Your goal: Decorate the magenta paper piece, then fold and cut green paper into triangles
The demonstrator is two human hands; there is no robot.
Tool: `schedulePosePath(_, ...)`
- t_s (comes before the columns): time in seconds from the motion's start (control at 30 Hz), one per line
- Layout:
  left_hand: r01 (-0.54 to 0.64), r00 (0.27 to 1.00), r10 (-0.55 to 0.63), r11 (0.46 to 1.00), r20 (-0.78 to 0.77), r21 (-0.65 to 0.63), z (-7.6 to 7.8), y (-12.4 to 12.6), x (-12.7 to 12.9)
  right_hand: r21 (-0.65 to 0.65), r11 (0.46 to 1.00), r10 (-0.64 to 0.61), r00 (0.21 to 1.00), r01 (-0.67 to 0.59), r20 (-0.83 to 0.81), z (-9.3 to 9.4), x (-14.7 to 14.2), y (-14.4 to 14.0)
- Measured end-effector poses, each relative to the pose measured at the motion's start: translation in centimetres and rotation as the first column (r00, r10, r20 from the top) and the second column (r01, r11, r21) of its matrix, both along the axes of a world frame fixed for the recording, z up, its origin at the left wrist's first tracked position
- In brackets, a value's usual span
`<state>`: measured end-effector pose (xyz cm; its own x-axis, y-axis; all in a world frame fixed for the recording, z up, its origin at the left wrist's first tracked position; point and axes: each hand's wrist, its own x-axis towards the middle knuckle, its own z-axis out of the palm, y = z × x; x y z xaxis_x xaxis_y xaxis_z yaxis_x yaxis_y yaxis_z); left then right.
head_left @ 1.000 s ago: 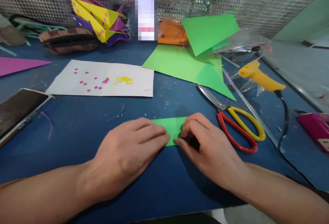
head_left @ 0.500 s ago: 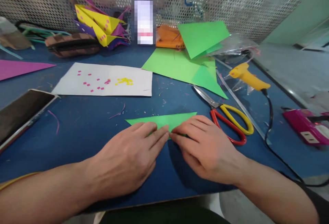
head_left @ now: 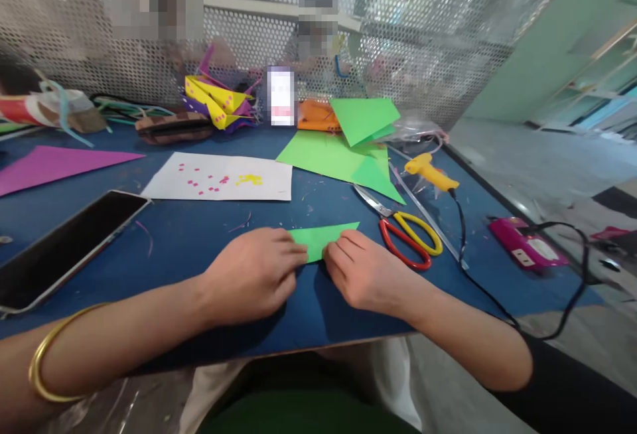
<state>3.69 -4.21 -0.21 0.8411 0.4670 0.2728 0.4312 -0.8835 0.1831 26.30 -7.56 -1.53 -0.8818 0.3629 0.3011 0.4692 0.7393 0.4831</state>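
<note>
Both hands' fingers lie flat, seemingly pressing the green paper triangle [head_left: 322,237] between them.

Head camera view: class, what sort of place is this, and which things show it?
Probably a paper-craft workbench: coloured paper sheets, scissors and a glue gun lie on the blue table, and both hands press a folded green paper.

Matt green paper triangle [head_left: 321,240], matt blue tabletop [head_left: 199,248], glossy plastic-handled metal scissors [head_left: 398,235], glossy phone screen [head_left: 64,248]
</note>
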Motion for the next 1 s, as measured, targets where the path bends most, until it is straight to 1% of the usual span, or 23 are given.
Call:
schedulePosePath(0.03,-0.103,0.991,0.111,0.990,0.080,-0.094,0.4,0.7,0.0,0.043,0.999,0.030,0.999,-0.029,-0.018,0.2,0.1,0.0)
schedulePosePath(0.07,-0.223,0.957,0.253,0.956,0.145,-0.191,0.9,1.5,0.0,0.088,0.995,0.056,0.997,-0.052,-0.044,0.5,0.3,0.1)
schedulePosePath(0.13,-0.394,0.873,0.467,0.846,0.142,-0.359,1.9,2.8,0.1,0.177,0.980,0.108,0.990,-0.091,-0.088,1.1,0.7,0.2)
schedulePosePath(0.17,-0.413,0.855,0.511,0.777,0.092,-0.476,2.4,3.3,0.2,0.212,0.972,0.129,0.987,-0.105,-0.100,1.4,0.9,0.2)
schedulePosePath(0.2,-0.387,0.852,0.521,0.680,0.039,-0.623,2.7,3.6,0.3,0.237,0.964,0.146,0.984,-0.119,-0.100,1.7,1.1,0.2)
schedulePosePath(0.23,-0.334,0.856,0.516,0.551,-0.002,-0.764,3.0,3.8,0.4,0.255,0.958,0.159,0.983,-0.131,-0.093,2.0,1.2,0.3)
schedulePosePath(0.27,-0.265,0.866,0.499,0.402,-0.033,-0.876,3.2,3.7,0.4,0.268,0.953,0.167,0.982,-0.139,-0.084,2.2,1.3,0.3)
schedulePosePath(0.3,-0.197,0.868,0.494,0.257,-0.047,-0.946,3.3,3.6,0.5,0.275,0.951,0.168,0.983,-0.140,-0.078,2.3,1.3,0.4)
schedulePosePath(0.33,-0.139,0.861,0.507,0.144,-0.047,-0.980,3.3,3.3,0.6,0.271,0.954,0.155,0.985,-0.127,-0.083,2.3,1.4,0.4)
schedulePosePath(0.37,-0.095,0.843,0.536,0.074,-0.041,-0.993,3.2,3.1,0.7,0.259,0.962,0.121,0.987,-0.089,-0.109,2.2,1.6,0.5)
schedulePosePath(0.4,-0.065,0.815,0.579,0.040,-0.030,-0.997,3.2,2.8,0.7,0.239,0.971,0.055,0.985,-0.015,-0.162,2.1,1.8,0.5)
schedulePosePath(0.43,-0.044,0.779,0.627,0.036,-0.012,-0.998,3.2,2.6,0.7,0.203,0.974,-0.054,0.970,0.104,-0.238,1.8,2.3,0.5)
schedulePosePath(0.47,-0.028,0.742,0.671,0.046,0.010,-0.999,3.1,2.5,0.6,0.140,0.959,-0.194,0.930,0.247,-0.311,1.5,2.9,0.4)
schedulePosePath(0.5,-0.014,0.708,0.706,0.060,0.033,-0.998,3.1,2.5,0.6,0.054,0.912,-0.359,0.856,0.406,-0.372,1.2,3.7,0.2)
schedulePosePath(0.53,-0.003,0.678,0.734,0.070,0.050,-0.998,3.2,2.5,0.5,-0.059,0.832,-0.529,0.759,0.551,-0.378,0.9,4.7,0.0)
schedulePosePath(0.57,0.006,0.650,0.757,0.079,0.064,-0.997,3.2,2.6,0.4,-0.179,0.750,-0.658,0.689,0.637,-0.305,0.5,5.7,-0.2)
schedulePosePath(0.6,0.013,0.624,0.777,0.090,0.078,-0.996,3.2,2.7,0.3,-0.298,0.658,-0.751,0.628,0.691,-0.201,0.2,6.7,-0.4)
schedulePosePath(0.63,0.018,0.602,0.794,0.099,0.090,-0.995,3.2,2.9,0.2,-0.393,0.575,-0.806,0.580,0.718,-0.120,0.0,7.6,-0.6)
schedulePosePath(0.7,0.030,0.569,0.815,0.112,0.109,-0.993,3.1,3.1,0.0,-0.493,0.473,-0.852,0.522,0.730,-0.044,-0.3,9.0,-0.6)
schedulePosePath(0.73,0.036,0.560,0.820,0.121,0.120,-0.992,3.1,3.2,-0.1,-0.514,0.444,-0.863,0.505,0.734,-0.024,-0.3,9.3,-0.4)
schedulePosePath(0.8,0.047,0.553,0.822,0.132,0.136,-0.990,2.9,3.4,-0.2,-0.515,0.410,-0.871,0.490,0.752,0.022,-0.2,9.4,0.3)
schedulePosePath(0.9,0.053,0.544,0.828,0.127,0.135,-0.991,2.7,3.5,-0.4,-0.502,0.382,-0.862,0.494,0.776,0.108,0.1,8.9,1.6)
schedulePosePath(1.0,0.073,0.527,0.840,0.112,0.133,-0.991,2.7,3.6,-0.6,-0.539,0.349,-0.885,0.458,0.767,0.079,0.0,8.5,2.2)
